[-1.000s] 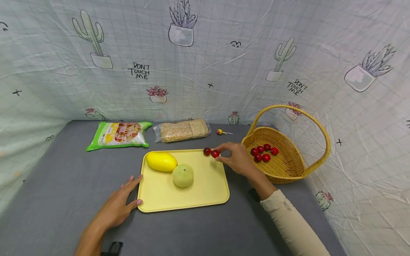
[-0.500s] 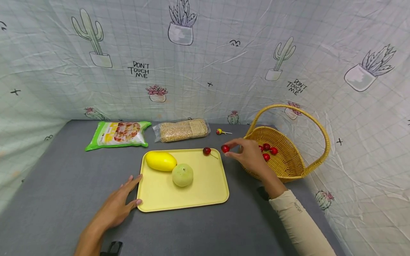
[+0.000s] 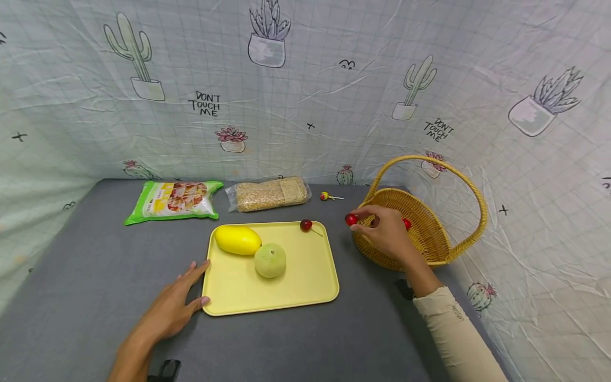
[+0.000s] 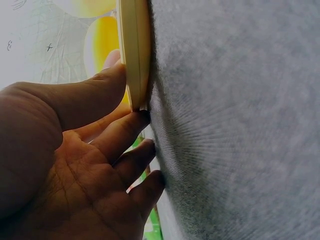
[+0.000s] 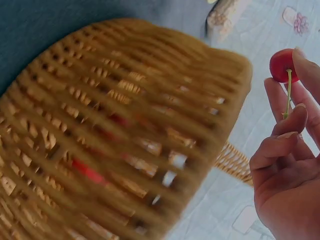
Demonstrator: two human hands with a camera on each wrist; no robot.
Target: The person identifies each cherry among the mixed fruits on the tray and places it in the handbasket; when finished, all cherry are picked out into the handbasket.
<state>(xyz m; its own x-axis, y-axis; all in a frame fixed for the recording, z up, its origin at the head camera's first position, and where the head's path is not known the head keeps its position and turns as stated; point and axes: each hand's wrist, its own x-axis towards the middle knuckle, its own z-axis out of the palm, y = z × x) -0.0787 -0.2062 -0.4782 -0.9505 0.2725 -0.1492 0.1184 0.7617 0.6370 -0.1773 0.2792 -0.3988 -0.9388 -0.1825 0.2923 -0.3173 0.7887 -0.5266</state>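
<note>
My right hand pinches a red cherry between thumb and fingers, in front of the left rim of the wicker basket. The right wrist view shows the cherry's green stem hanging down. Several cherries lie in the basket, mostly hidden by the hand. My left hand touches the left edge of the yellow tray, its fingers loosely extended; its thumb lies against the rim. On the tray are a yellow oval fruit, a round pale-green fruit and a dark cherry with a stem.
Along the back of the grey table lie a green-and-white food bag, a clear pack of grains and a small lollipop. The basket's tall handle arches up at the right. A printed cloth hangs behind.
My right hand has lifted the pinched cherry off the tray and carried it right to the basket rim. The other cherry stays on the tray. My left hand has stayed at the tray edge.
</note>
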